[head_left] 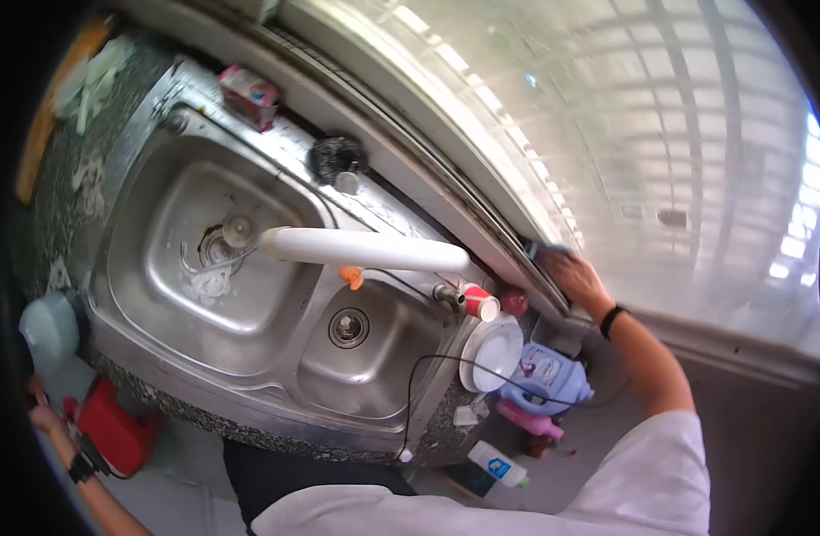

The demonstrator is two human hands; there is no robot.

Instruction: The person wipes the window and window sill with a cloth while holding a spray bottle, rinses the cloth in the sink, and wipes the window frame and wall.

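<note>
My right hand (574,278) reaches to the window's lower track, its fingers closed on a small dark blue-green cloth or pad (542,251) pressed at the base of the pane. The cloth is mostly hidden by the fingers. At the far left edge, my left hand (44,413) is low beside the counter, close to a red container (115,427) and below a pale blue rounded vessel (49,327). The dark image border cuts off its fingers, so its grip does not show.
A double steel sink (285,353) fills the counter, with a white tube-like spout (365,248) crossing it. Near my right arm stand a red paper cup (479,302), stacked white plates (491,355), a lavender jug (548,379) and a pink bottle (530,419). A black cable loops there.
</note>
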